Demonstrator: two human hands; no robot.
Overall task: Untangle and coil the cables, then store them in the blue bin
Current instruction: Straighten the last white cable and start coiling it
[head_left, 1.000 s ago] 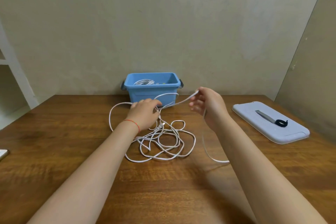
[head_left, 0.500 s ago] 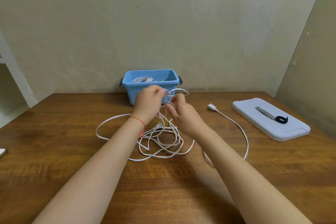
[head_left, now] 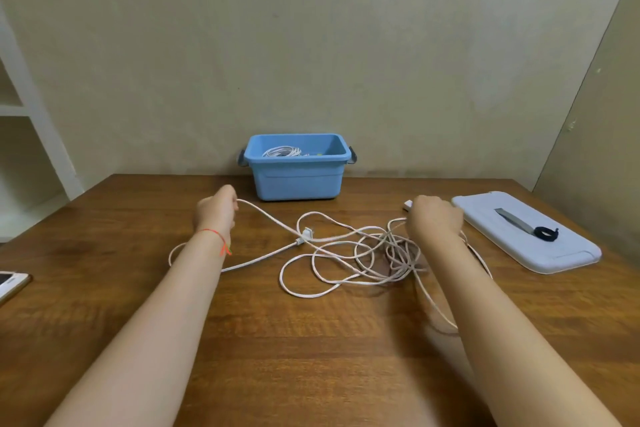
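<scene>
Both hands grip a white cable [head_left: 349, 255] at mid-frame: the left hand [head_left: 216, 213] curls round one strand, the right hand [head_left: 434, 222] closes on another beside a loose tangle sprawled across the wooden table [head_left: 311, 357]. Behind them, against the wall at the table's far edge, the blue bin [head_left: 298, 173] holds a coiled cable [head_left: 281, 151]. A pale lid [head_left: 561, 253] lies near the right edge and a phone [head_left: 10, 282] at the left edge, with bare wood across the lower frame.

Home room: wallpapered wall [head_left: 311, 45], wooden table [head_left: 311, 340].
</scene>
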